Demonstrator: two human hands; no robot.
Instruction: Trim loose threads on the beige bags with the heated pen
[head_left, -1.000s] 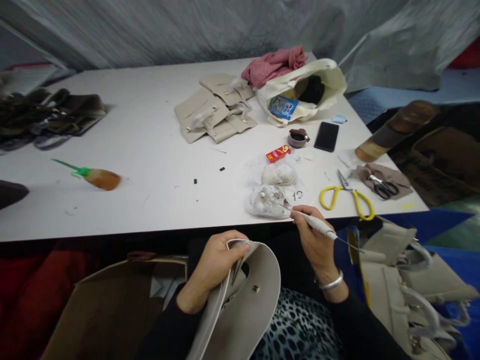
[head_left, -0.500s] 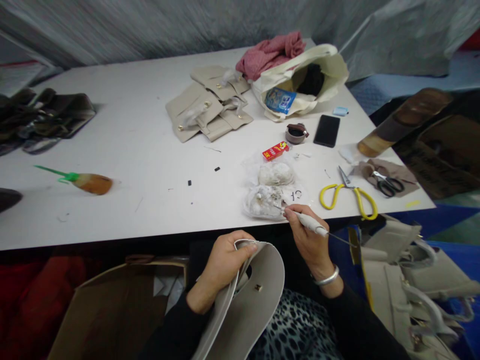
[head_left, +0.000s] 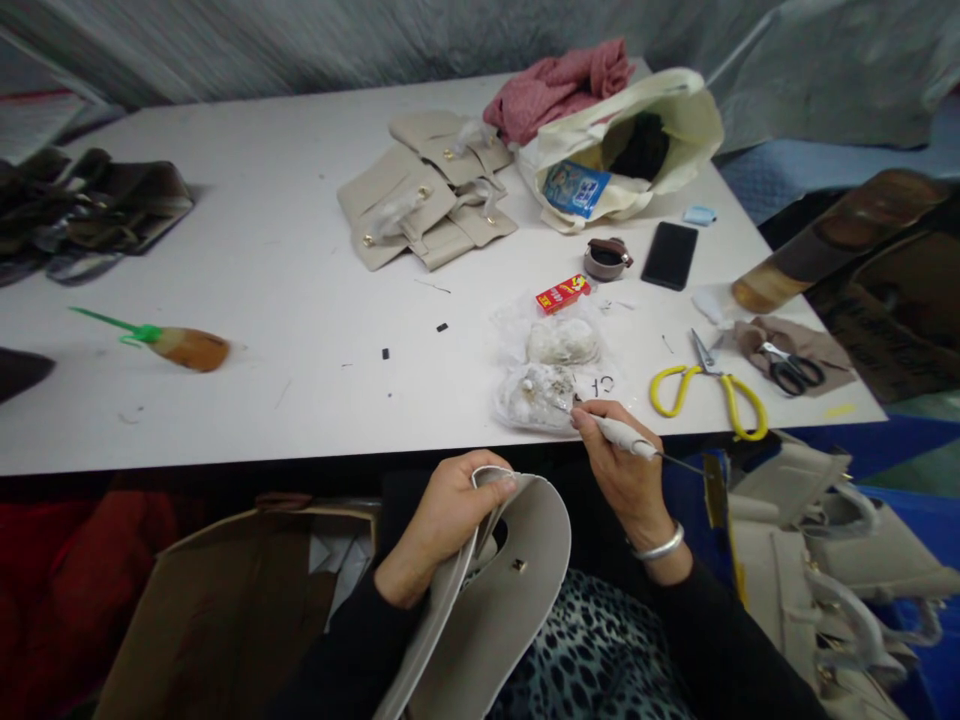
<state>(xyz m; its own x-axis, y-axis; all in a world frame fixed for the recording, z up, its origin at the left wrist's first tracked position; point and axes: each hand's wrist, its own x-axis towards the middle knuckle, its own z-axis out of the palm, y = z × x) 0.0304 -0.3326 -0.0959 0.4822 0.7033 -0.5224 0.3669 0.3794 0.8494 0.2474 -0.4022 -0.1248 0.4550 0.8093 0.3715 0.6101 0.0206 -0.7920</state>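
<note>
My left hand (head_left: 461, 505) is closed on the edge of a beige leather bag (head_left: 517, 610), thumb over the rim. The bag's rounded flap stands open in my lap and bears a small gold-coloured fitting (head_left: 518, 566). My right hand (head_left: 626, 470) grips a white-handled tool (head_left: 626, 437) like a pen, its thin tip pointing left. That tip is at a clump of white fluffy material (head_left: 536, 395) in clear plastic at the table's front edge; whether it touches is hard to tell. A thin rod sticks out behind the handle.
Yellow-handled scissors (head_left: 709, 385), black-handled scissors (head_left: 791, 370) and a phone (head_left: 670, 255) lie right on the table (head_left: 247, 200). Beige bag pieces (head_left: 427, 195) and a cloth bag (head_left: 622, 150) lie farther back. A green-nozzled bottle (head_left: 187, 348) is left. Beige bags (head_left: 787, 560) are piled lower right.
The view has shifted slightly, so the table things sit a little higher and farther right. Both hands keep their holds, and the tool tip stays by the white clump.
</note>
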